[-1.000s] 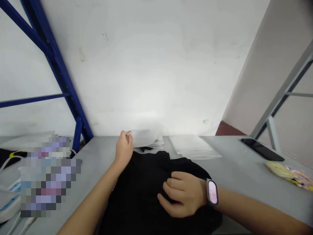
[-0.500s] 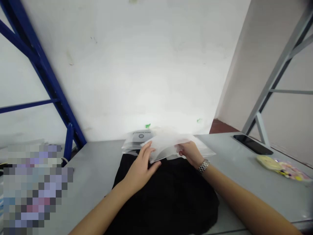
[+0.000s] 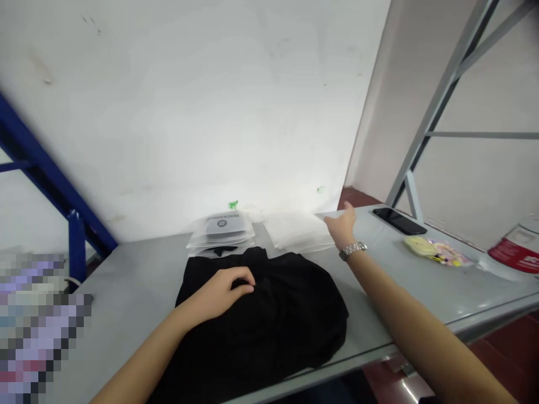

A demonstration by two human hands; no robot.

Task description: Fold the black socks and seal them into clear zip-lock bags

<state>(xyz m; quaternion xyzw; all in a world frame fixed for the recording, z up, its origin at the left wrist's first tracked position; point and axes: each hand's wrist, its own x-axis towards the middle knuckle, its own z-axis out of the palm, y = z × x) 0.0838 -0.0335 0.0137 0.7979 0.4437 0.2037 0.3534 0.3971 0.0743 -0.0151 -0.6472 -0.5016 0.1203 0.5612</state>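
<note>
Head view: black fabric bundle [image 3: 269, 325] on near-middle of grey table [image 3: 135, 286], near-left part cut off by frame. Left hand [image 3: 229, 289] on it, fingers curled together, thumb close; can't tell if pinching. Right hand [image 3: 342, 225], fingers spread, just right of translucent white plastic bags [image 3: 295, 230]; palm hidden. Far-left package print [image 3: 222, 223] partly illegible. Left-side items pixelated.

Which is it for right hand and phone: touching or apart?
Apart. The head view shows grey tabletop between the right hand and the phone.
</note>
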